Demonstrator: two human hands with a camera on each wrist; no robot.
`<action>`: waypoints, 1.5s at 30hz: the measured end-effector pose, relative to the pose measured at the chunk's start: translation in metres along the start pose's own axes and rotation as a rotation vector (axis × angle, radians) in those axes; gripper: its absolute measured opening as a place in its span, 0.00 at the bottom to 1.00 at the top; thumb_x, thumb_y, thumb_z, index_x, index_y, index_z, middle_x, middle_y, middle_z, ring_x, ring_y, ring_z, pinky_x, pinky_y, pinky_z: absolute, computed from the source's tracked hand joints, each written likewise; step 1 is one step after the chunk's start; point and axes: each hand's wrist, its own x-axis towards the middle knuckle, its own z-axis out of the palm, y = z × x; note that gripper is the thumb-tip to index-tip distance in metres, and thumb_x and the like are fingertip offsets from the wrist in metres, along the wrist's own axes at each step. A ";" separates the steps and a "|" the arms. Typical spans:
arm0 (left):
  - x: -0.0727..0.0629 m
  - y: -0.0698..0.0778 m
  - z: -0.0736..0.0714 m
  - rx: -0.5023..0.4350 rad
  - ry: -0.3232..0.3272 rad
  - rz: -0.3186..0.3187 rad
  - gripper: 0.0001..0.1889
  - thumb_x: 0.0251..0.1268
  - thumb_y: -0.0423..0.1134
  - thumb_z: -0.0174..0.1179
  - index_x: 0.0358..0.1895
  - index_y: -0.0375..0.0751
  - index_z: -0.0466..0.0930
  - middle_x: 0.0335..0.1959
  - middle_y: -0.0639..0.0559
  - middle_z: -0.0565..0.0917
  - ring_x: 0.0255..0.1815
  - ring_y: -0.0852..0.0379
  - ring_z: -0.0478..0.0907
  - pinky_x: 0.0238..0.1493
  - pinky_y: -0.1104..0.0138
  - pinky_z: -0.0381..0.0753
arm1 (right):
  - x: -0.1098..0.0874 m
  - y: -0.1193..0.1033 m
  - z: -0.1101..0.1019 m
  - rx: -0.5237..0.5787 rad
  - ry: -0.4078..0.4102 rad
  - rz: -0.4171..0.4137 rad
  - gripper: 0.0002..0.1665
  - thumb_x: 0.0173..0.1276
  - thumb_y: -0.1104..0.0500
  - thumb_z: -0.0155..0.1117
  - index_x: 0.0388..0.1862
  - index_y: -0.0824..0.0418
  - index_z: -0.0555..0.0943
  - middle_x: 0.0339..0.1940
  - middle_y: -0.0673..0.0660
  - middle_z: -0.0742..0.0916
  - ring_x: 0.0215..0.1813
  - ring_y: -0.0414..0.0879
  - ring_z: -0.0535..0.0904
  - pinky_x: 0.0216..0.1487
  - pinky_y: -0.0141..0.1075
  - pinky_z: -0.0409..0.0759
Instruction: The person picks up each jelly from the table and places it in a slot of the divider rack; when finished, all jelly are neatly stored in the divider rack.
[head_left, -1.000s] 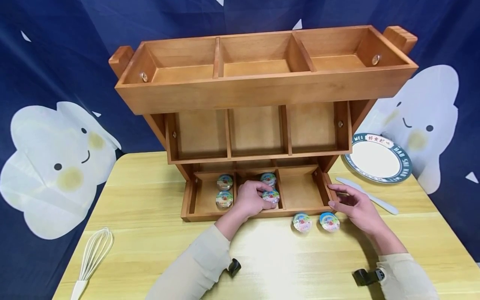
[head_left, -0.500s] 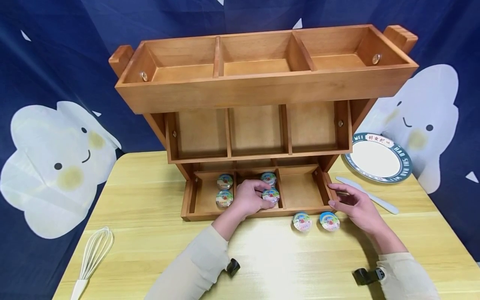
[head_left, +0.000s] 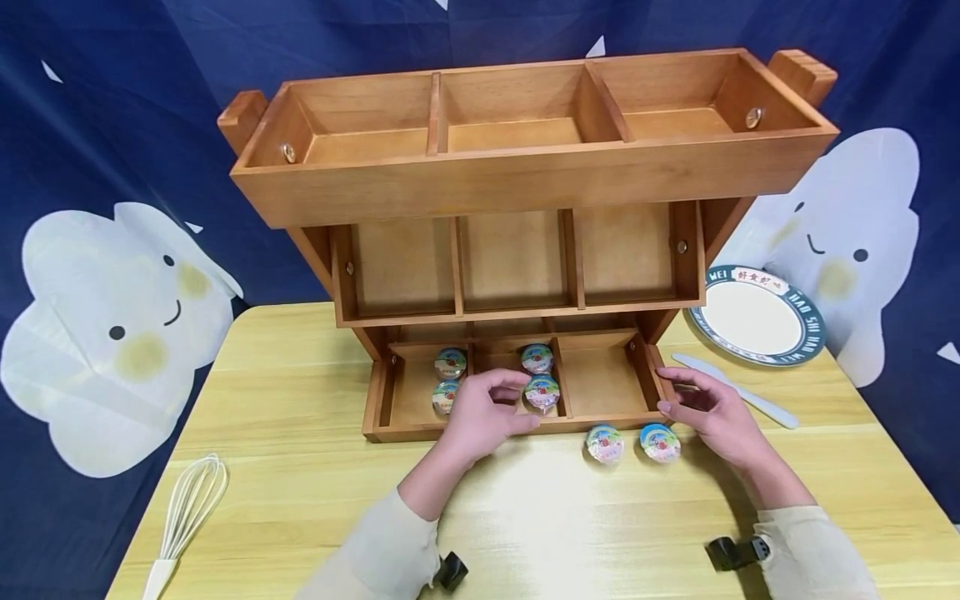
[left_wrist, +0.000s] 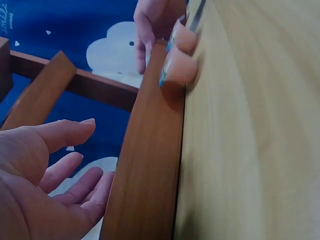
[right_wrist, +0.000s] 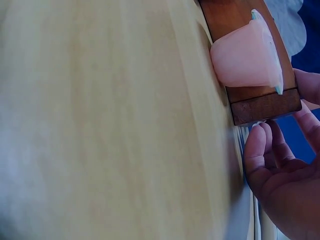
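Observation:
My left hand [head_left: 480,418] hovers over the middle compartment of the bottom tray [head_left: 517,427], its thumb and fingers spread. Just right of its fingertips stands a jelly cup [head_left: 542,392] with a printed lid, in front of another jelly cup [head_left: 537,358] in the same compartment. Two more fill the left compartment, and the front jelly cup [head_left: 444,397] there is partly covered by my left hand. At the tray's right end, my right hand [head_left: 712,414] holds the corner with thumb and fingers. Two pink jelly cups [head_left: 604,445] [right_wrist: 245,55] stand on the table before the tray.
The wooden rack rises above with a middle tray [head_left: 513,258] and a top tray [head_left: 525,179], each in three compartments. A plate [head_left: 753,318] and a pale knife [head_left: 735,390] lie at the right. A white whisk [head_left: 191,508] lies at front left.
My left hand has let go of the front jelly cup in the middle compartment and drawn back to the left, fingers opening. The cup stays there. My right hand has not moved.

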 end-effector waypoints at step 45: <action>-0.025 -0.034 0.105 0.025 -0.049 0.073 0.22 0.45 0.29 0.77 0.48 0.46 0.88 0.38 0.62 0.82 0.31 0.67 0.80 0.31 0.75 0.82 | 0.002 -0.001 -0.001 -0.023 -0.002 -0.004 0.28 0.66 0.66 0.70 0.65 0.66 0.77 0.55 0.57 0.81 0.46 0.45 0.77 0.45 0.25 0.75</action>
